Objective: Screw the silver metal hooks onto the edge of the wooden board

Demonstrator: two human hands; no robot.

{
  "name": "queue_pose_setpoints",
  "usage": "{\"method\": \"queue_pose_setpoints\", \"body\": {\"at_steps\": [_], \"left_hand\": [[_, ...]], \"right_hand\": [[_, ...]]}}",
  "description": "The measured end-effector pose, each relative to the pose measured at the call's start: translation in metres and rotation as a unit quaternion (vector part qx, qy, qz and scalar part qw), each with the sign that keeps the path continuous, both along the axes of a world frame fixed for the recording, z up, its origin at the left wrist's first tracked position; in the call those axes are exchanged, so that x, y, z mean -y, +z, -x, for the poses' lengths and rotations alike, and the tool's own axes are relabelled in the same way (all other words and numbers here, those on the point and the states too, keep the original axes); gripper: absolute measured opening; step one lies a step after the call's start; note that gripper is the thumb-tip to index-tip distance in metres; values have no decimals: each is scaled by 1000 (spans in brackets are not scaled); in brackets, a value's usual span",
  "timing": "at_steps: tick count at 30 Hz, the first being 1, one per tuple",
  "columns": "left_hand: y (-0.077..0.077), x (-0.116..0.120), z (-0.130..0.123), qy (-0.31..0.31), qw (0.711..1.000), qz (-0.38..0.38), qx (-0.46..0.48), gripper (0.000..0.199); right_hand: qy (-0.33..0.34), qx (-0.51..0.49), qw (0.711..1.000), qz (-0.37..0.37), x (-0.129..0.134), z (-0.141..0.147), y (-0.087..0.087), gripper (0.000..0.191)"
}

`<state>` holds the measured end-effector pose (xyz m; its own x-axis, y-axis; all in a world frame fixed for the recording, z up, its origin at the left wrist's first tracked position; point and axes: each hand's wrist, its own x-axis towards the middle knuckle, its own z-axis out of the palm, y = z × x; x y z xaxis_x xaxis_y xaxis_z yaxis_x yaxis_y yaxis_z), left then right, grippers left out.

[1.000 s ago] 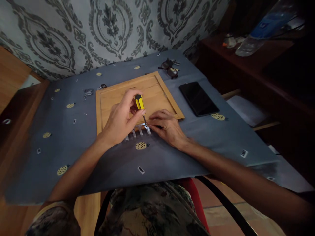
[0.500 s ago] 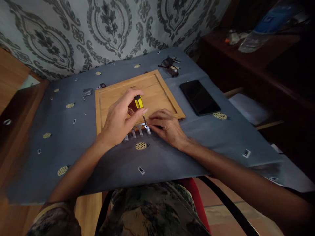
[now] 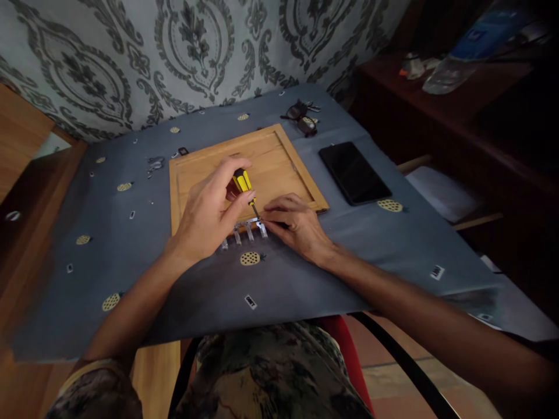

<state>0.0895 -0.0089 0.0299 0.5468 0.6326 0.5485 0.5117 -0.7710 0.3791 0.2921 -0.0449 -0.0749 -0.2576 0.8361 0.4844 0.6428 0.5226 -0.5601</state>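
A yellow-and-black screwdriver (image 3: 243, 181) is gripped by its handle in my left hand (image 3: 205, 212). Its shaft slants down to the right end of a shiny metal hook rail (image 3: 250, 233), whose several hooks hang over the front edge of a framed wooden panel (image 3: 262, 160). Beside the screwdriver's tip, the fingers of my right hand (image 3: 301, 227) are pinched together at the rail's end. Whatever lies between those fingertips is too small and covered to make out. Part of the rail's left side is hidden behind my left hand.
The panel lies on a blue pineapple-print tablecloth (image 3: 305, 279). To its right is a black phone (image 3: 354, 173), with sunglasses (image 3: 301, 118) behind. Small metal pieces (image 3: 155, 165) lie left of the panel. A plastic bottle (image 3: 471, 52) rests on a dark cabinet at far right.
The screwdriver's handle has tilted to the left and shifted slightly in my left hand, while its tip stays at the rail. My right hand has hardly moved.
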Motion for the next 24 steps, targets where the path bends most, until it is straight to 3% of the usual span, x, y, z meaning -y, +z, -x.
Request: {"method": "queue_pose_setpoints", "body": {"at_steps": [7, 15, 24], "left_hand": [[8, 5, 0, 16, 1000, -24, 0, 31], [0, 3, -2, -5, 1000, -13, 1, 34], [2, 3, -2, -2, 1000, 10, -7, 32]], "right_hand": [[3, 1, 1000, -9, -2, 0, -1, 19], [5, -1, 1000, 4, -2, 0, 0, 21], [5, -9, 1000, 4, -1, 0, -1, 22]]}}
